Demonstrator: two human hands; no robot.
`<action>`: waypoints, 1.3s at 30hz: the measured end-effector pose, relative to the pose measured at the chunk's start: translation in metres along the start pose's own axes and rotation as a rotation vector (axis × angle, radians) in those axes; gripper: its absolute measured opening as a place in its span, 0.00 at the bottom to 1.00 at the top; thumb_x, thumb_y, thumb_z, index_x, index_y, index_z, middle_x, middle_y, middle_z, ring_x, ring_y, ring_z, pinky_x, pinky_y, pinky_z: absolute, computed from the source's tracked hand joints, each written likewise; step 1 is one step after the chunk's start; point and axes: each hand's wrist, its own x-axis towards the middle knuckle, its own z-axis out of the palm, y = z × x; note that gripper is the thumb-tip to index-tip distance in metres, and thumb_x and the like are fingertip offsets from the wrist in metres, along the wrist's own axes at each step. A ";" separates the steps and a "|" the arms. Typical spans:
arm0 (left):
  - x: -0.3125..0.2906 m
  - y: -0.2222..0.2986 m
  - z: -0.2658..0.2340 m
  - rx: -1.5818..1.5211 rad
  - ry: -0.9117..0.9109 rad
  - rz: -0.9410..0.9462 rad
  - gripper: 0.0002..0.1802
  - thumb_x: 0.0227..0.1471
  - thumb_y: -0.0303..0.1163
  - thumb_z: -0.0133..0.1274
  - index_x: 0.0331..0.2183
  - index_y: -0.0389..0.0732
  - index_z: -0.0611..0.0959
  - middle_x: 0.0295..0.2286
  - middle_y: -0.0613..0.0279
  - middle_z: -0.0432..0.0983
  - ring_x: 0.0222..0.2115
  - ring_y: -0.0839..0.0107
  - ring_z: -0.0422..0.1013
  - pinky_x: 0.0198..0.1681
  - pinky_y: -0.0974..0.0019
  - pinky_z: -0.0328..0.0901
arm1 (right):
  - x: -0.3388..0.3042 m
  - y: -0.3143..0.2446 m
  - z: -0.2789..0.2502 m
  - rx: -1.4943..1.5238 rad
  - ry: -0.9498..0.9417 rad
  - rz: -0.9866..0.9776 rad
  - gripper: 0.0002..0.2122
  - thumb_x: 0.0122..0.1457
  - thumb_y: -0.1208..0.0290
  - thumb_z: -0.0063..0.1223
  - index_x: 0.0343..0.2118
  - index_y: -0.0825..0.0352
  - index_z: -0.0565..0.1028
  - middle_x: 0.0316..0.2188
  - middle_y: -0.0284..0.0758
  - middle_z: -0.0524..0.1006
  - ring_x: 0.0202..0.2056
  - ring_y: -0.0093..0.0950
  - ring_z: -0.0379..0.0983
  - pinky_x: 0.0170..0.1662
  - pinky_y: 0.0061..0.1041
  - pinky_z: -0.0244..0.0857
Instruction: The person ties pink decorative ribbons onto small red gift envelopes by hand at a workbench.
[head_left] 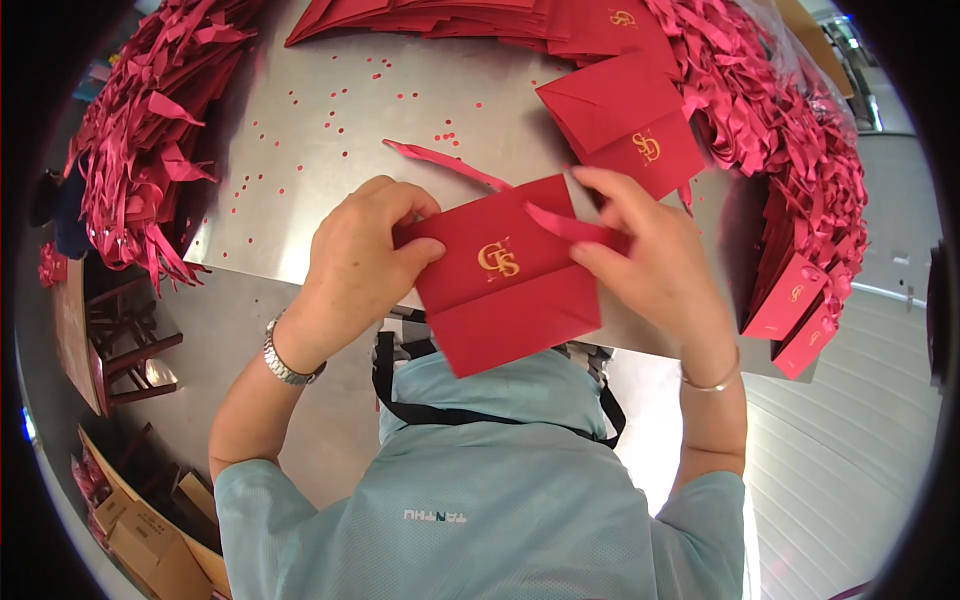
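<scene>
A flat-folded red paper gift bag with a gold emblem is held up before me, over the table's near edge. My left hand pinches its left edge between thumb and fingers. At the right edge my right hand is closed on the bag, and a pink ribbon runs from between its fingers across the bag's face. Another length of ribbon sticks out behind the bag's top edge, toward the upper left. Just beyond my right hand, a similar red bag lies flat.
A metal table carries scattered small red paper dots. Piles of ribboned red bags line its left side and right side, with more stacked bags at the far edge. Cardboard boxes and a wooden stool stand at left.
</scene>
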 end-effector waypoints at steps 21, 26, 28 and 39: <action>0.013 0.005 -0.010 -0.068 -0.154 -0.112 0.10 0.42 0.24 0.60 0.30 0.31 0.80 0.27 0.55 0.75 0.27 0.67 0.72 0.32 0.65 0.67 | -0.059 0.016 -0.031 0.897 0.005 -0.381 0.14 0.44 0.77 0.65 0.36 0.75 0.81 0.28 0.41 0.77 0.27 0.29 0.73 0.29 0.24 0.65; 0.010 -0.001 -0.006 -0.137 -0.189 -0.064 0.09 0.43 0.23 0.59 0.30 0.30 0.81 0.26 0.58 0.75 0.26 0.72 0.70 0.31 0.68 0.67 | -0.023 -0.040 0.021 0.455 0.105 -0.310 0.06 0.50 0.81 0.59 0.33 0.69 0.79 0.31 0.40 0.78 0.31 0.33 0.75 0.36 0.28 0.68; 0.009 -0.001 -0.006 -0.140 -0.188 -0.055 0.09 0.43 0.22 0.58 0.31 0.31 0.81 0.26 0.59 0.75 0.25 0.72 0.69 0.31 0.68 0.67 | -0.020 -0.044 0.048 0.485 0.030 -0.227 0.06 0.52 0.80 0.59 0.34 0.69 0.78 0.31 0.40 0.78 0.32 0.33 0.76 0.37 0.28 0.69; 0.003 -0.004 -0.007 -0.029 -0.253 0.123 0.07 0.49 0.23 0.53 0.33 0.33 0.80 0.27 0.54 0.73 0.28 0.63 0.70 0.34 0.62 0.66 | -0.012 -0.038 0.090 0.275 0.199 -0.163 0.03 0.53 0.78 0.57 0.29 0.69 0.76 0.24 0.38 0.76 0.25 0.36 0.73 0.29 0.30 0.67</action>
